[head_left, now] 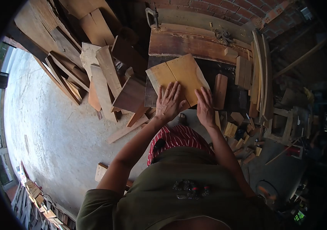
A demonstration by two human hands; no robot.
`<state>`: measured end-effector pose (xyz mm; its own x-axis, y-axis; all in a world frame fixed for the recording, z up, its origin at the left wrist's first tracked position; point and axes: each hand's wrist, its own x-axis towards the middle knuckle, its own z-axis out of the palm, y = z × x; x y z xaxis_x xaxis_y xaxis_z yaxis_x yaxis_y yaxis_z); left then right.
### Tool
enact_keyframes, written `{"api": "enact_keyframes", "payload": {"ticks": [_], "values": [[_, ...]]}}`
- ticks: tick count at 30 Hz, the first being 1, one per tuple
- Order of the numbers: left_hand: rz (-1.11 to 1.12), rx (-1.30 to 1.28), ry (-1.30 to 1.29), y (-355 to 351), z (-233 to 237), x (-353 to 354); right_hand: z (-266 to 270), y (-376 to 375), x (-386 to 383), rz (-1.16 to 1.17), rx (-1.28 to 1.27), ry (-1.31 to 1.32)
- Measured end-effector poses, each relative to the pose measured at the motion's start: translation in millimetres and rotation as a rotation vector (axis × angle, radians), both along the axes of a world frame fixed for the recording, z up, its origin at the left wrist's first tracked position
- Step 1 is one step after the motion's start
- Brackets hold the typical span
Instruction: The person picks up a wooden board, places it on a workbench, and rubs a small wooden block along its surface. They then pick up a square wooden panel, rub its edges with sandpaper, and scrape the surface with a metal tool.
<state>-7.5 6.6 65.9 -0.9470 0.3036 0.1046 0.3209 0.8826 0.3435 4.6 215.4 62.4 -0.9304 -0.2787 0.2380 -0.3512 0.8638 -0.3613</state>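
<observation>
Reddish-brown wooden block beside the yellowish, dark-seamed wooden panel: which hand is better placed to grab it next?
Probably the right hand, touching the panel near the block; the left hand lies farther away.

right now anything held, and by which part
Left hand lies flat on the yellow wood, no grip; right hand is at its right corner, grip unclear.

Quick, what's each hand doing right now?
Left hand: open, laid on the yellowish wood panel.
Right hand: open, fingers resting at the panel's right edge.
</observation>
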Motion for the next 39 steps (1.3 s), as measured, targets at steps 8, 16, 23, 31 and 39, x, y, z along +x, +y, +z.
{"api": "enact_keyframes", "payload": {"ticks": [8,16,23,31,39], "values": [[0.095,-0.097,0.004,-20.5,-10.4,-61.1,4.9,-7.1,-0.3,-0.032,0.020,-0.052],[0.082,-0.264,-0.213,-8.2,19.1,-72.1,16.7,13.8,-7.9,0.041,-0.136,-0.030],[0.067,-0.372,-0.424,8.1,39.9,-85.7,-3.1,110.9,-24.3,-0.263,-0.225,0.071],[0.131,-0.337,-0.426,14.0,30.9,-89.2,-65.1,222.9,-11.6,-0.655,0.130,0.018],[0.176,-0.352,-0.413,15.1,38.8,-80.6,-48.9,237.7,-31.6,-0.475,0.154,-0.051]]}}
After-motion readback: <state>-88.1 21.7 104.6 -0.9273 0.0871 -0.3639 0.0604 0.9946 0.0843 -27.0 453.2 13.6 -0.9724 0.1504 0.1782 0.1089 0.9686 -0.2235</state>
